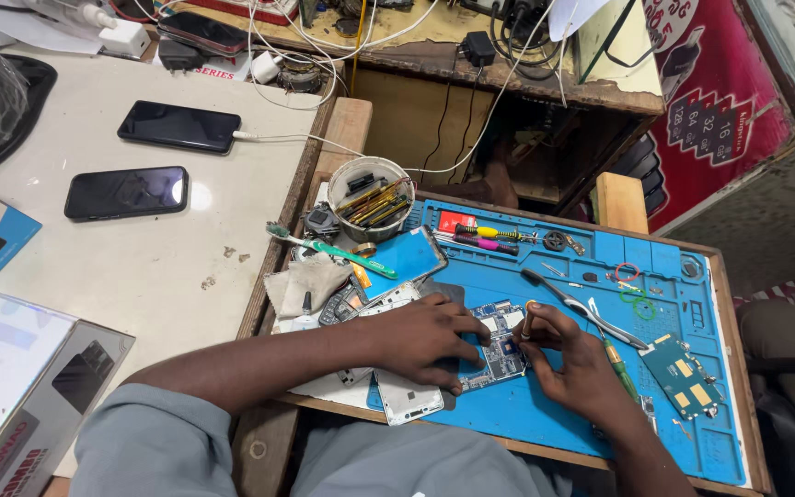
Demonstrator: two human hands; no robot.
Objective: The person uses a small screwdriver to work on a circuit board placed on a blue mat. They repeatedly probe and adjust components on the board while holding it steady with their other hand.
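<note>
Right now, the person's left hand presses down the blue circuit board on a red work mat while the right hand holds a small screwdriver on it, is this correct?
Not quite: the work mat is blue, not red, as the head view shows. The rest holds: the left hand presses down the blue circuit board while the right hand holds a small screwdriver on it.

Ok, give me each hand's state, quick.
Left hand: open, pressing flat on the blue circuit board.
Right hand: closed, fingers pinching a small screwdriver upright over the board.
</note>
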